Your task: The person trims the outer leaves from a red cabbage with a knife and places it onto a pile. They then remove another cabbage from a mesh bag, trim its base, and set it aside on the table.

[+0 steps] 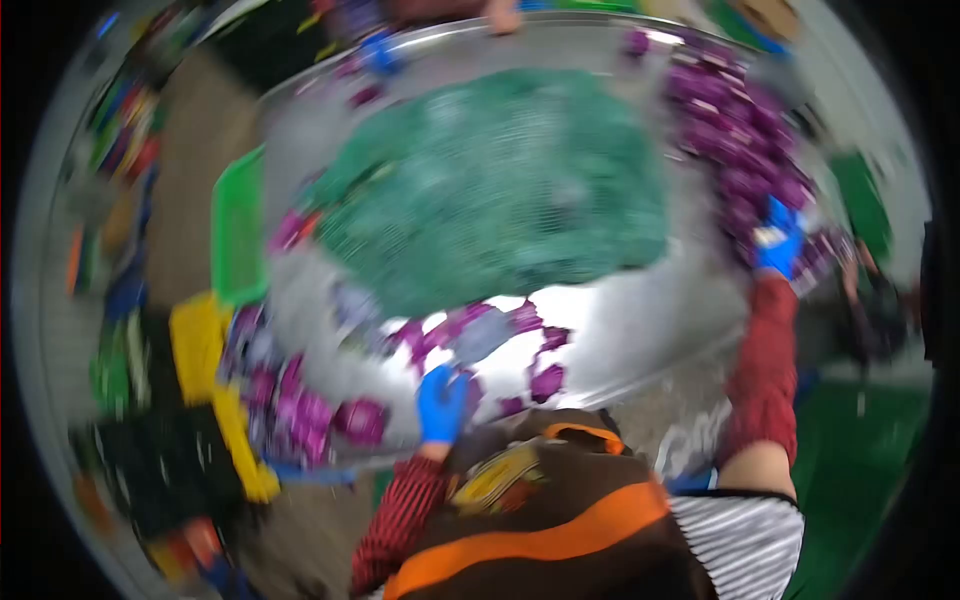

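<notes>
Motion blur softens the whole head view. My left hand [441, 408], in a blue glove, is low over the near edge of the metal table [640, 320], beside loose red cabbage leaves [547, 382]. Its fingers are smeared, so a grip cannot be made out. Far to the right, my outstretched right hand [780, 245], also blue-gloved, touches a heap of red cabbages [740, 130]. Something small and whitish shows at its fingers, too blurred to name. Between my hands and the far side lies a large, full green mesh sack [500, 190]; its contents are hidden.
Several red cabbages [305, 412] lie at the table's near left corner. A green crate [240, 230] and a yellow object [200, 345] stand along the left side. At the far edge, a person's blue-gloved hand [380, 52] is near purple pieces.
</notes>
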Tool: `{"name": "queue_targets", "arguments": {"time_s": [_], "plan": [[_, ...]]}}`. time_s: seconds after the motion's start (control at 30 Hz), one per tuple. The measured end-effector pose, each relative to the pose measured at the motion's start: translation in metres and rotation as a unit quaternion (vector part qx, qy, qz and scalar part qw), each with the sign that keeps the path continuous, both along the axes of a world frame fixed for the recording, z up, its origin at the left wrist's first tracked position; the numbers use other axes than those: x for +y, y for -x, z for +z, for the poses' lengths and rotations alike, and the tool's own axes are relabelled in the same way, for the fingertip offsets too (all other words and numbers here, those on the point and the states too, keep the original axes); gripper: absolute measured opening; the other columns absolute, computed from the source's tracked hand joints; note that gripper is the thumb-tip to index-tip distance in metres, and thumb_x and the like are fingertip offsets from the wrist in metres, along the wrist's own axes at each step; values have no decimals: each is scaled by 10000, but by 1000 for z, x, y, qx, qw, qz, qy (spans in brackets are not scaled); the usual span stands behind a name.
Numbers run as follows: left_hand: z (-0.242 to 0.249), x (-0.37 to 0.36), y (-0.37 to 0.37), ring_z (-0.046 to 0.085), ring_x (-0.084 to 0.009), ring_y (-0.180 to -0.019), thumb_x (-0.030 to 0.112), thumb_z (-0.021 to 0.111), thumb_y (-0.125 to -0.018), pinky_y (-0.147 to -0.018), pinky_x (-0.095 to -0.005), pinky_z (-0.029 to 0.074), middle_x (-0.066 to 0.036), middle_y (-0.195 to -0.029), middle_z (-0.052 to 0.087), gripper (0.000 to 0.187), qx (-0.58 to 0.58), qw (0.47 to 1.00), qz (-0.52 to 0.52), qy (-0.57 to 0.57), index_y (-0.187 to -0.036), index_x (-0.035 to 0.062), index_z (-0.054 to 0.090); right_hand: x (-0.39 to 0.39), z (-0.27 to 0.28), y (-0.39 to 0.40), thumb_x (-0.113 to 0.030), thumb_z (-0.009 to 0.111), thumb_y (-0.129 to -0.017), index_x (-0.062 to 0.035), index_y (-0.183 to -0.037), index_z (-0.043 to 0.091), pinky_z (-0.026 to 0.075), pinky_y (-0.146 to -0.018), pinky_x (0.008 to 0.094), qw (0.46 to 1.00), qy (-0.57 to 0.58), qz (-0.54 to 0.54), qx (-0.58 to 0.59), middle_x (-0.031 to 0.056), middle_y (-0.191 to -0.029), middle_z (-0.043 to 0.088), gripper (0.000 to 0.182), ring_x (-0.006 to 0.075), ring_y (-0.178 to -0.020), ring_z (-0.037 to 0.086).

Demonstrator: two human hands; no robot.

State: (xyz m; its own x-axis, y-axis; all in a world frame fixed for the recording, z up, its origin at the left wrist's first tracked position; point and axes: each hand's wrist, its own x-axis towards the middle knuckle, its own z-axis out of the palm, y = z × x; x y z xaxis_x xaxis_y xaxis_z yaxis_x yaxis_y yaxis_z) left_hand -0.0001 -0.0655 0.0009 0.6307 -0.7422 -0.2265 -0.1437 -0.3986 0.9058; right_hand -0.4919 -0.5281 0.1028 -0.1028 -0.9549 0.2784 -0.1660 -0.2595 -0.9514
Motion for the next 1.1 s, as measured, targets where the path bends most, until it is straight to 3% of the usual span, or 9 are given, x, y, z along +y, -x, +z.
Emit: {"name": "queue_targets", "arguments": {"time_s": [0.03,0.13,0.17,0.23,0.43,0.5,0.63,0.83,1.1], "plan": [[4,0,5,584,-253,-948,206,756,-782,-810,-366,483,-129,-1057,586,352,-73,995,-35,50,-1045,34,597,6,19,-31,-439,398,-977,-45,-1357,463,433,-850,355,950,-141,-12,-280,113,-1309,544,551,182,-909,559],[18,1,-4,414,-383,-1237,373,752,-734,-1036,-513,320,-168,-1315,465,526,-284,939,-193,19,-1160,106,601,20,-38,-74,-385,527,-948,-53,-1330,494,330,-1048,311,938,-195,36,-283,82,-1305,552,507,176,-1160,524],[15,5,-7,360,-400,-1287,436,739,-724,-1072,-548,273,-174,-1385,414,572,-328,917,-227,-8,-1174,110,602,51,-46,-108,-339,555,-944,-66,-1285,539,449,-857,247,946,-202,32,-250,58,-1144,635,437,107,-911,594],[-10,19,-34,276,-415,-1347,522,702,-729,-1108,-573,193,-170,-1477,318,654,-366,897,-246,-43,-1260,168,560,114,-52,-168,-328,551,-945,-81,-1204,610,314,-431,178,933,-310,84,-162,1,-862,659,363,23,-484,390],[-3,82,-163,348,-411,-1319,412,647,-813,-1119,-509,230,-235,-1381,421,611,-250,920,-71,-294,-1289,58,501,247,-75,-269,-337,488,-966,-85,-1207,624,401,-492,209,898,-345,256,92,90,-905,672,374,66,-505,468],[-48,133,-201,458,-417,-1192,338,617,-838,-1024,-504,341,-250,-1279,505,527,-513,836,27,-191,-1241,10,528,265,-67,-285,-315,485,-971,-71,-1186,636,411,-510,220,888,-344,291,92,88,-877,690,359,79,-524,488],[-40,140,-248,469,-419,-1180,374,618,-847,-1021,-526,324,-246,-1285,506,589,-547,738,266,-291,-1279,-8,495,271,-61,-298,-254,577,-934,-22,-1201,603,426,-509,221,882,-410,231,18,96,-877,688,354,85,-546,515],[-34,30,-225,524,-366,-1119,178,706,-808,-975,-435,401,-215,-1182,565,472,-375,897,233,-36,-1187,-47,538,278,-71,-291,-136,645,-880,-12,-1201,585,457,-555,207,902,-373,216,-8,49,-860,669,350,71,-610,545],[19,-112,-141,471,-347,-1172,146,690,-816,-1010,-439,353,-186,-1270,515,363,-348,918,126,143,-1139,15,591,299,-98,-254,-87,588,-908,-32,-1233,547,477,-585,225,917,-371,147,3,59,-876,663,332,88,-646,562]]}}
